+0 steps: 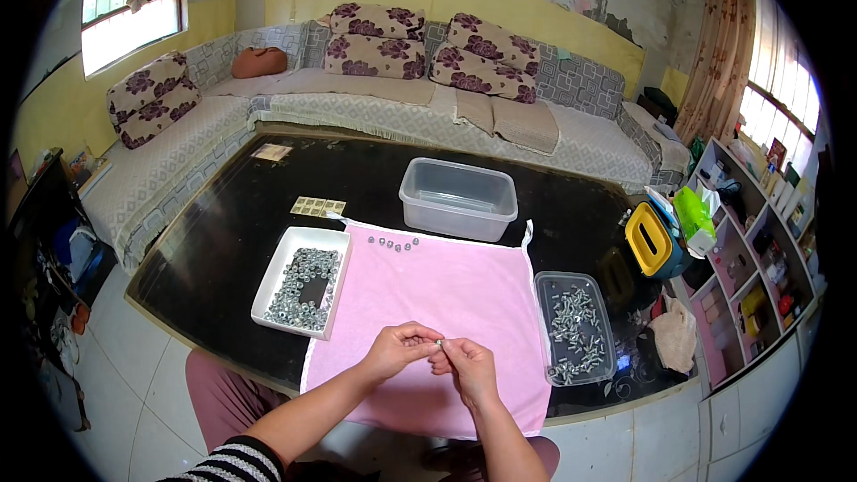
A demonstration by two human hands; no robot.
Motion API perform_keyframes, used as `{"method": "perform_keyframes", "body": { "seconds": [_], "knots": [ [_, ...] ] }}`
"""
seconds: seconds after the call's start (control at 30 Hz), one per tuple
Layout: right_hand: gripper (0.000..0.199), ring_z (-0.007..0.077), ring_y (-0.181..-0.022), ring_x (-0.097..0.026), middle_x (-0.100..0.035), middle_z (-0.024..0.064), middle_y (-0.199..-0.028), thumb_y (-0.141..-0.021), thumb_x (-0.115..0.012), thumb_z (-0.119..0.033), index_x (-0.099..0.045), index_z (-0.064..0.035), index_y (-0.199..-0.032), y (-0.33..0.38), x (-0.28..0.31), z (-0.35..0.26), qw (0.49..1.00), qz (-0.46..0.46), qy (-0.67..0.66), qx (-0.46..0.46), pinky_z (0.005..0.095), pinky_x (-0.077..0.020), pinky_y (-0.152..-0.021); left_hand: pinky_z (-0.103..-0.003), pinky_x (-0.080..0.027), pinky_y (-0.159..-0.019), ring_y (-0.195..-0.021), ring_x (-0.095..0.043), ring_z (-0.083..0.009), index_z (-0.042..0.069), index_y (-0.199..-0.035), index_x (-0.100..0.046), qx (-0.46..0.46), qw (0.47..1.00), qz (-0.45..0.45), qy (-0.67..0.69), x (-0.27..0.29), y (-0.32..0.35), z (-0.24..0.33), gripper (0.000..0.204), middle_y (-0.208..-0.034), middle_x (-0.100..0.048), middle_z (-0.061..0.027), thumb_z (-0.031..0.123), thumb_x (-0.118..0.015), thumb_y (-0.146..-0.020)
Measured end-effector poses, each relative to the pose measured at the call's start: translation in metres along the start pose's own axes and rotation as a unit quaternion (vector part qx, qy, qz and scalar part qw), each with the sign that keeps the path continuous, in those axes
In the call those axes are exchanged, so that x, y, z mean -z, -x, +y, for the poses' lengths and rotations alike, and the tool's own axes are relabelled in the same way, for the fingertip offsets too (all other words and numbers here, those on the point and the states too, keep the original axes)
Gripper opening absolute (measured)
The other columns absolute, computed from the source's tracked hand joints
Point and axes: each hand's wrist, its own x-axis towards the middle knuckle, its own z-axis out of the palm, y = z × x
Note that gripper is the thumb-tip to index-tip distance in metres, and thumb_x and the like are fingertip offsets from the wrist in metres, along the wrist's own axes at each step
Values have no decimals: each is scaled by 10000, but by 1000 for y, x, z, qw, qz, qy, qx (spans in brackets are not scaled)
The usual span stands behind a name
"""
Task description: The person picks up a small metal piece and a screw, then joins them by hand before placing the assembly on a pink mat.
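we hold both hands low centre over the pink cloth (pixel 446 290): left hand (pixel 399 348) and right hand (pixel 466 366) pinch one small bolt (pixel 438 343) together; white tray of nuts (pixel 301 281) left, clear tray of bolts (pixel 574 326) right, each within reach.

On the black table (pixel 223 241) there are three containers: one white tray (pixel 301 281) full of nuts, too many to count, one grey tray (pixel 574 328) full of bolts, and one clear plastic tub (pixel 458 198). One pink cloth (pixel 446 303) carries a short row of about six small metal pieces (pixel 394 243). Two hands, left hand (pixel 399 346) and right hand (pixel 466 366), meet over the cloth.
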Motion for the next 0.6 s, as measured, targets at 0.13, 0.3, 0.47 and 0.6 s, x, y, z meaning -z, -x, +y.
{"method": "perform_keyframes", "body": {
  "seconds": [0.13,0.3,0.47,0.6],
  "knots": [
    [285,107,-554,-524,-584,72,-677,-899,-484,-226,-599,19,-812,1,4,4,998,-23,51,-8,224,-443,-507,-252,-480,-728,-775,-580,-118,-37,-969,-584,8,1000,-19,15,0,2,3,167,-833,-614,-74,30,-586,-815],
    [330,136,-515,-507,-570,92,-641,-923,-425,-237,-568,17,-768,-1,1,5,998,-43,38,34,240,-430,-490,-262,-479,-718,-763,-574,-117,-38,-968,-582,5,999,-25,33,0,1,1,163,-821,-612,-76,26,-579,-819],
    [348,116,-538,-504,-558,76,-641,-927,-407,-274,-557,-1,-772,1,7,0,993,-90,62,-33,225,-418,-499,-262,-476,-712,-759,-571,-117,-36,-973,-581,11,1000,-15,-4,3,0,-4,168,-804,-609,-73,34,-579,-821],
    [363,94,-513,-481,-529,46,-597,-923,-416,-310,-554,-17,-759,2,1,0,997,-65,48,5,213,-404,-476,-260,-476,-716,-762,-570,-111,-26,-968,-590,12,1000,-8,25,2,-1,-3,170,-810,-611,-62,51,-592,-816]
  ]
}}
